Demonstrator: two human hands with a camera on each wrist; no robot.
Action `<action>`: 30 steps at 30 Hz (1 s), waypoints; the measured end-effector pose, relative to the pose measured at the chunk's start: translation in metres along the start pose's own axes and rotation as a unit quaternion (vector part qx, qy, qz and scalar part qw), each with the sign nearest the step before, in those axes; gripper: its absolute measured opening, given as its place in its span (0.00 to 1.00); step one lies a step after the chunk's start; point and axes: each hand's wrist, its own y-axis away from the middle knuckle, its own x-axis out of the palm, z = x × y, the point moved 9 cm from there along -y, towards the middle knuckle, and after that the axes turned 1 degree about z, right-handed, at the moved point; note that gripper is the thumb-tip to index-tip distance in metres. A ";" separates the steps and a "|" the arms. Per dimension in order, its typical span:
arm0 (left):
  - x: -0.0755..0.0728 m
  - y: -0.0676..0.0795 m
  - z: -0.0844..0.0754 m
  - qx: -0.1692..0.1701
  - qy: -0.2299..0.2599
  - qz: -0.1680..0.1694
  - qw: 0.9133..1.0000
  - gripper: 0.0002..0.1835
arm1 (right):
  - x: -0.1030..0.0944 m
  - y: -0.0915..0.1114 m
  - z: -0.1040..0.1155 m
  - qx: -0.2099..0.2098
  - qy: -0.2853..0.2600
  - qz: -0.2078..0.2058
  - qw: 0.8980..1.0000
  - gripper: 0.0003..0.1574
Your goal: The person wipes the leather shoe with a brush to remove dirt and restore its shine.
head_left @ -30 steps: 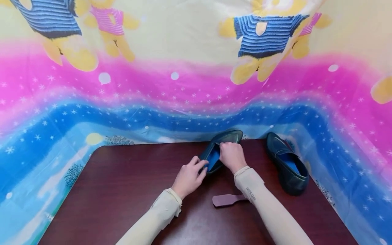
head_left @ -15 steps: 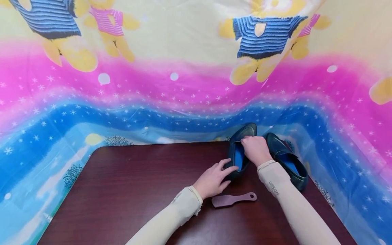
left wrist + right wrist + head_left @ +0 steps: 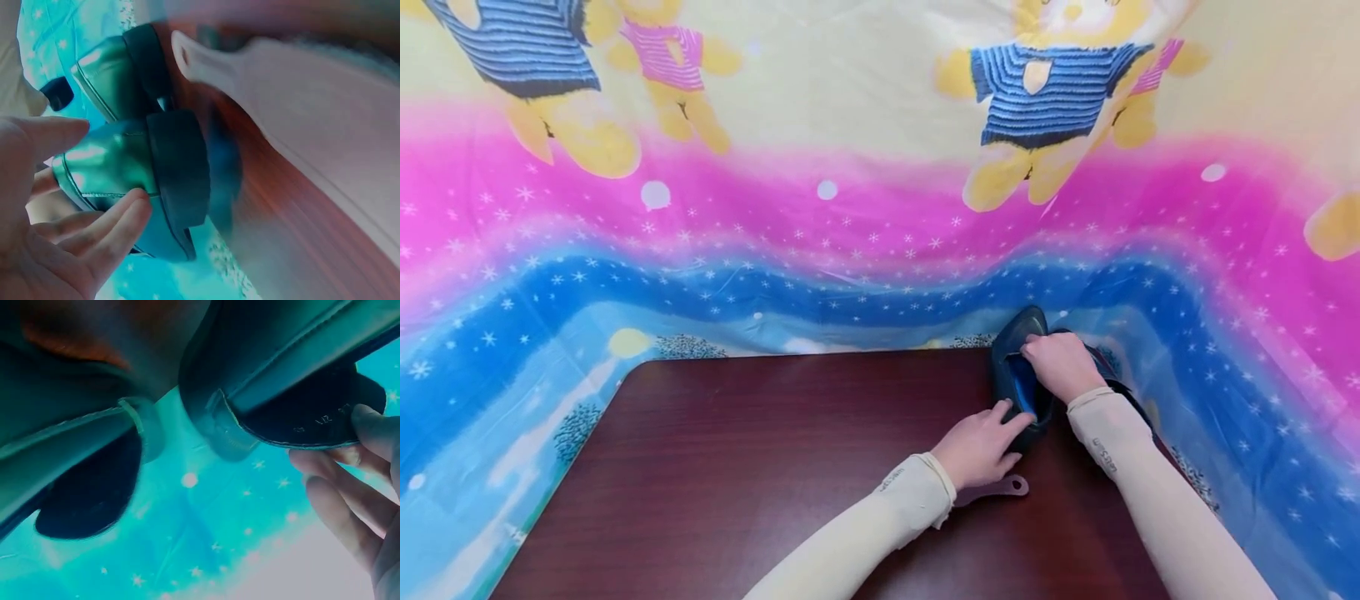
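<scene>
A dark green leather loafer [image 3: 1006, 367] with a blue insole stands at the table's back right, toe toward the cloth. My right hand [image 3: 1063, 367] pinches its tongue between thumb and fingers, with the dark underside of the flap showing in the right wrist view. My left hand [image 3: 977, 447] holds the heel, its fingers on either side of the heel part [image 3: 112, 162]. Close against this shoe's right side stands a second loafer [image 3: 119, 81], mostly hidden behind my right hand and sleeve in the head view.
A mauve brush [image 3: 996, 487] with a holed handle lies under my left hand, partly covered by it. The brown table [image 3: 760, 442] extends to the left. A cloth [image 3: 820, 233] printed with bears and snowflakes hangs around the back and sides.
Both hands have carried the loafer rightward along the back of the table, up beside the second loafer. The brush stays in place, and my left hand now covers part of it.
</scene>
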 end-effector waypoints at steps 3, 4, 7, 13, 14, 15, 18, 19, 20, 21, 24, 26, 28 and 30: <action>0.004 -0.010 -0.011 -0.008 -0.008 -0.005 1.000 0.30 | 0.005 0.005 -0.006 -0.010 0.002 0.002 1.000 0.11; 0.005 -0.013 -0.014 -0.012 -0.008 -0.006 1.000 0.30 | 0.007 0.006 -0.009 -0.013 0.002 0.003 1.000 0.11; 0.010 -0.020 -0.023 -0.028 -0.004 -0.004 1.000 0.30 | 0.010 0.011 -0.014 -0.018 -0.005 0.007 1.000 0.10; 0.015 -0.029 -0.035 -0.063 0.019 -0.002 0.998 0.28 | 0.016 0.015 -0.017 -0.021 -0.013 0.029 0.999 0.07; 0.015 -0.030 -0.036 -0.068 0.021 -0.003 0.997 0.28 | 0.018 0.014 -0.016 -0.023 -0.011 0.032 0.999 0.07; 0.016 -0.030 -0.037 -0.071 0.020 -0.007 0.997 0.27 | 0.019 0.014 -0.015 -0.025 -0.009 0.036 0.999 0.08; 0.017 -0.032 -0.039 -0.084 0.024 -0.017 0.996 0.25 | 0.020 0.014 -0.011 -0.037 -0.014 0.041 0.998 0.08; 0.017 -0.032 -0.040 -0.087 0.028 -0.019 0.996 0.25 | 0.021 0.015 -0.011 -0.039 -0.017 0.041 0.998 0.08; 0.018 -0.033 -0.041 -0.090 0.033 -0.021 0.995 0.24 | 0.022 0.015 -0.010 -0.042 -0.017 0.042 0.998 0.08; 0.018 -0.033 -0.041 -0.094 0.040 -0.019 0.995 0.24 | 0.024 0.016 -0.009 -0.045 -0.016 0.044 0.998 0.08; 0.021 -0.033 -0.043 -0.102 0.060 -0.003 0.993 0.23 | 0.029 0.018 -0.007 -0.050 -0.013 0.051 0.997 0.08; 0.023 -0.032 -0.044 -0.107 0.067 0.006 0.992 0.24 | 0.033 0.018 -0.006 -0.054 -0.004 0.056 0.997 0.08; 0.025 -0.033 -0.045 -0.111 0.070 0.008 0.991 0.24 | 0.034 0.019 -0.006 -0.054 -0.002 0.056 0.997 0.08; 0.025 -0.034 -0.047 -0.112 0.074 0.006 0.991 0.25 | 0.034 0.020 -0.007 -0.052 -0.001 0.053 0.997 0.07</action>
